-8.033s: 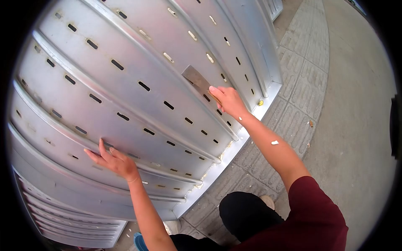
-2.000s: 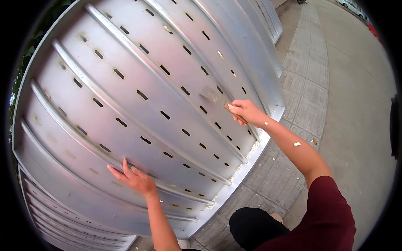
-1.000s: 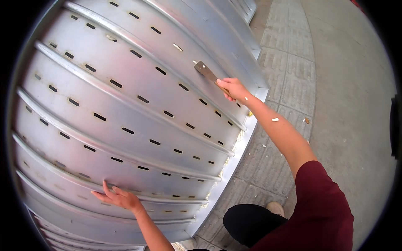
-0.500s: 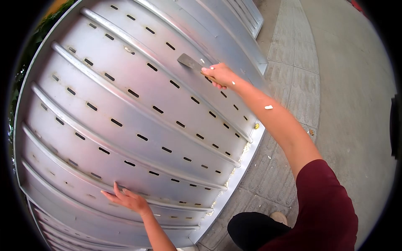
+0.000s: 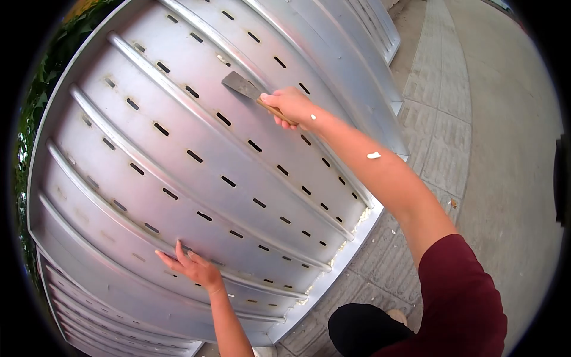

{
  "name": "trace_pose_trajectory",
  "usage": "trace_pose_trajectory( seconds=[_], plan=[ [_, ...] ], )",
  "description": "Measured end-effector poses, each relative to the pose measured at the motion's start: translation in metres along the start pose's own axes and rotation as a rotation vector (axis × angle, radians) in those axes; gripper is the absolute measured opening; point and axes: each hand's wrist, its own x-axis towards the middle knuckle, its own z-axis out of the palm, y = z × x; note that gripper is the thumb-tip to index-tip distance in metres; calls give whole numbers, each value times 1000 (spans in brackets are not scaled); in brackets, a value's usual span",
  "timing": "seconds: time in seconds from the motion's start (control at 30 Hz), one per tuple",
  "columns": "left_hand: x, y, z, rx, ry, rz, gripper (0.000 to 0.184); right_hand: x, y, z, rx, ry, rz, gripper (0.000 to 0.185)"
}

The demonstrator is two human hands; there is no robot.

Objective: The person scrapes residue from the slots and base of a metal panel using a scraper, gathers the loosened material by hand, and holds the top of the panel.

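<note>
A large silver metal panel [image 5: 199, 128] with raised ribs and rows of dark slots leans in front of me. My right hand [image 5: 289, 107] is closed around the wooden handle of a putty knife [image 5: 239, 85]. The knife's flat blade is over the panel beside a rib, just below a small pale lump of residue [image 5: 223, 60]. Whether the blade touches the metal I cannot tell. Lower down, my left hand [image 5: 193, 268] lies open with spread fingers against the panel near another rib. White flakes [image 5: 373, 155] stick to my right forearm.
Pale crumbs [image 5: 301, 296] line the panel's lower edge. More silver panels [image 5: 357, 53] stand beyond it, with another slotted one [image 5: 101, 321] at lower left. Textured paving [image 5: 437, 113] and concrete run along the right. Green leaves [image 5: 56, 65] show behind the panel's far edge.
The putty knife has crossed a rib, coming closer to the pale residue. My left hand stays against the panel near the same rib. The whole view has shifted slightly.
</note>
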Motion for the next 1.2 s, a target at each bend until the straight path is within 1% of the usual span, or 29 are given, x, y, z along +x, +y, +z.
trace_pose_trajectory(
  seconds=[0.07,0.13,0.17,0.2,0.27,0.33,0.43,0.5,0.57,0.67,0.7,0.77,0.83,0.93,1.03,1.13,1.2],
  plan=[
    [1,2,2,-13,-1,2,40,25,-29,6,7,8,-18,39],
    [-3,3,-5,-7,-26,2,41,26,-37,3,31,-18,3,39],
    [-1,4,-5,-4,-22,-5,41,31,-23,-3,31,-12,-40,40],
    [3,7,-2,-1,-5,-11,41,24,-18,-9,-24,-22,-33,40],
    [3,4,-1,-25,1,4,41,-11,14,-11,-95,-26,22,40],
    [2,2,-1,-8,-5,20,41,-45,63,-14,-125,-13,109,40],
    [0,3,-3,37,-24,26,39,-110,184,-20,-97,-42,253,42],
    [-1,0,-1,21,-28,22,37,-166,265,-35,-174,-63,406,43],
    [-3,-3,-4,66,-41,36,37,-217,326,-59,-368,-137,627,47],
    [1,-3,-1,98,-27,54,36,-265,342,-70,-365,-33,659,46],
    [-1,-4,-1,105,-21,56,36,-265,325,-66,-214,26,652,47],
    [-3,-8,1,86,-21,54,36,-254,319,-47,17,123,443,44],
    [-2,-11,1,88,-18,63,35,-233,316,-27,168,105,275,42],
    [-3,-15,2,105,-27,78,36,-225,323,-27,-49,64,464,40],
    [-3,-19,4,88,-12,77,37,-248,327,-36,181,146,376,39],
    [0,-20,8,86,3,96,41,-263,344,-55,-154,165,388,35],
    [-4,-21,4,125,4,93,42,-263,343,-78,-51,402,391,33]
  ],
)
